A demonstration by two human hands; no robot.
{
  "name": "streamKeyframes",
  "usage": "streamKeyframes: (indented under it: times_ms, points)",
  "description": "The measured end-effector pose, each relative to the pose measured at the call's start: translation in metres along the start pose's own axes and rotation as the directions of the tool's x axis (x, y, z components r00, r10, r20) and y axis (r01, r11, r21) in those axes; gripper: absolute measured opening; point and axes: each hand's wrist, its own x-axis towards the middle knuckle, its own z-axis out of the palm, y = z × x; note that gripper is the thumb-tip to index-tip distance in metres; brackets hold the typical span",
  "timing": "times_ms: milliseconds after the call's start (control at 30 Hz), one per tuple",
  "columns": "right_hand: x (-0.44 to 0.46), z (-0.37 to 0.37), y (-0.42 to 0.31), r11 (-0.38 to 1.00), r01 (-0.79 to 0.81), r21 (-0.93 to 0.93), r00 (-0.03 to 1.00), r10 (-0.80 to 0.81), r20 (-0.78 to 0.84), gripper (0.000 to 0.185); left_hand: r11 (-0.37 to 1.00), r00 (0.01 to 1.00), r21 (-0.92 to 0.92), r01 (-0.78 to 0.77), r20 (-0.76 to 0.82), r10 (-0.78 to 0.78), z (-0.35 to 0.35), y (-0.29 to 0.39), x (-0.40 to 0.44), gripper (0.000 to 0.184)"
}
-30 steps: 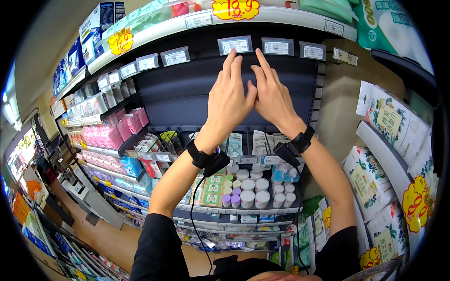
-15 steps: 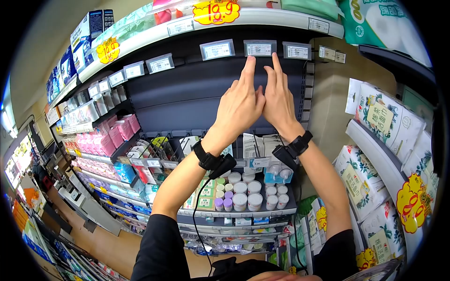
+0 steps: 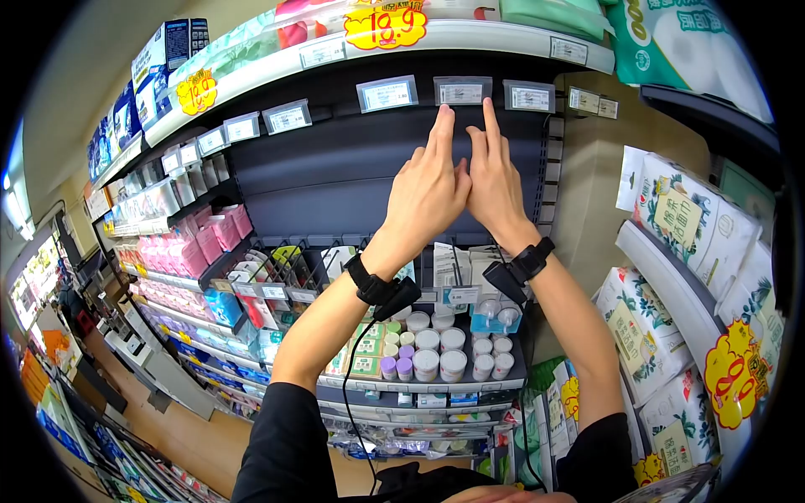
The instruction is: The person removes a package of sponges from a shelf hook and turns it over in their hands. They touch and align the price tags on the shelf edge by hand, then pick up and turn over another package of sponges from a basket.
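Observation:
Both my hands are raised to a small price tag (image 3: pixel 464 90) in a clear holder that hangs in front of the dark shelf back panel. My left hand (image 3: pixel 426 189) has its index finger stretched up to the tag's lower left edge. At the lower right edge is the extended index fingertip of my right hand (image 3: pixel 496 184). The hands are side by side, nearly touching near the thumbs. Neither has an object visible in it. Similar price tags hang to the left (image 3: pixel 386 93) and right (image 3: pixel 529 96). Black straps are around both wrists.
Above runs a white shelf edge (image 3: pixel 470 35) with a yellow 18.9 sign (image 3: pixel 385 25). Below are hooks with hanging packets and a shelf of white-lidded jars (image 3: pixel 426 363). Packs of face tissues (image 3: pixel 677 210) line the right shelf. Pink packets (image 3: pixel 186 247) are at left.
The view has shifted slightly. Both index fingertips remain at the lower edge of the same price tag, with little visible hand movement.

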Motion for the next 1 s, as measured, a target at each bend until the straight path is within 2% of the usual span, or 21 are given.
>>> streamKeyframes:
  times_ms: [533,700,767,933,967,1000]
  points:
    - [0.0,-0.001,0.0,1.0,0.005,-0.005,1.0,-0.005,0.017,0.044,0.999,0.999,0.037,-0.04,-0.019,0.041,0.002,0.0,-0.001,0.077]
    - [0.002,-0.008,0.002,0.999,0.008,0.04,1.0,-0.007,-0.019,0.041,1.0,1.0,0.004,0.004,0.007,-0.004,-0.002,0.012,0.001,0.074]
    - [0.003,-0.013,0.005,0.988,-0.02,0.155,0.996,0.034,-0.084,0.047,1.0,1.0,-0.017,0.001,0.0,-0.001,-0.006,0.021,0.004,0.074]
    - [-0.001,-0.011,0.024,0.968,-0.037,0.247,0.964,0.1,-0.247,0.06,0.997,0.999,-0.074,0.01,0.051,-0.006,-0.008,0.04,0.009,0.076]
    - [0.0,-0.011,0.029,0.965,-0.031,0.261,0.946,0.112,-0.303,0.064,0.995,0.998,-0.093,-0.034,0.042,0.038,-0.004,0.04,0.008,0.077]
    - [-0.001,-0.012,0.032,0.94,-0.084,0.331,0.939,0.186,-0.288,0.067,0.99,0.996,-0.113,-0.079,0.034,0.084,-0.001,0.041,0.008,0.078]
